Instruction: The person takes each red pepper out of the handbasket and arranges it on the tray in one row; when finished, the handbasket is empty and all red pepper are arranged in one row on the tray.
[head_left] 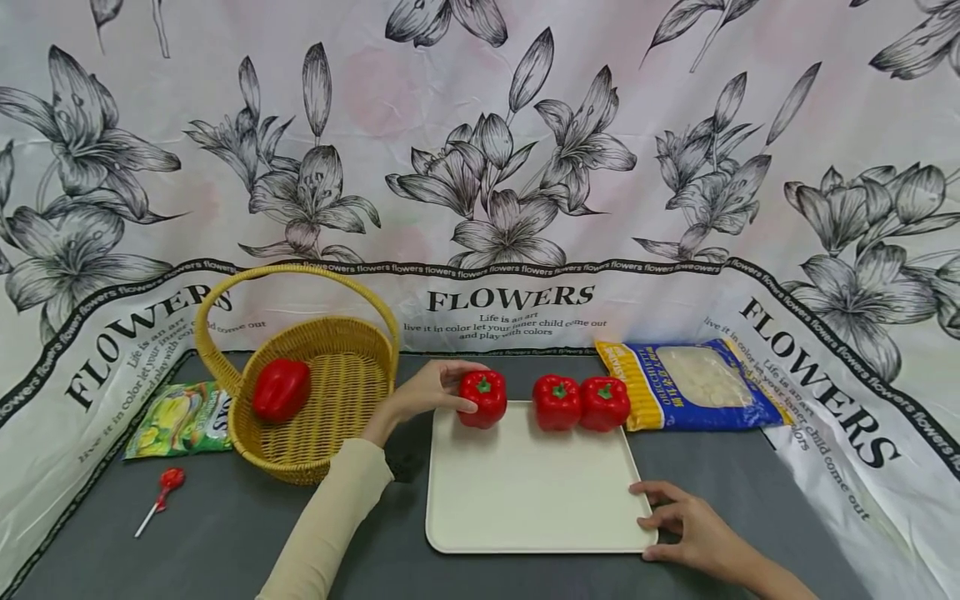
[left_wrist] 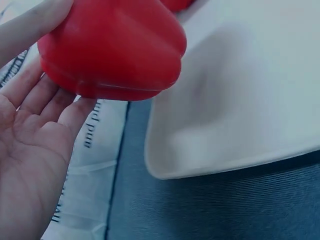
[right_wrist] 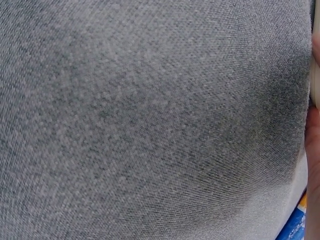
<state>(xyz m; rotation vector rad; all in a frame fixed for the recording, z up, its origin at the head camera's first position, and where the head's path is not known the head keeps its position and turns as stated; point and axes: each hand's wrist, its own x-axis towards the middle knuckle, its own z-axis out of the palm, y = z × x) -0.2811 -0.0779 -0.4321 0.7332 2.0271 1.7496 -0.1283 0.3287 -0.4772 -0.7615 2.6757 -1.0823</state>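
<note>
My left hand holds a red bell pepper between thumb and fingers over the back left corner of a cream tray. In the left wrist view the pepper hangs above the tray's rounded corner, casting a shadow on it. Two more red bell peppers stand side by side at the tray's back right, one pepper against the other pepper, green stems up. My right hand grips the tray's right edge near the front corner, thumb at the corner and fingertips on the rim.
A yellow wicker basket with a tall handle stands left, a red bell pepper lying in it. Beside it are a green snack bag and a red lollipop. A blue and yellow pasta bag lies behind the tray, right.
</note>
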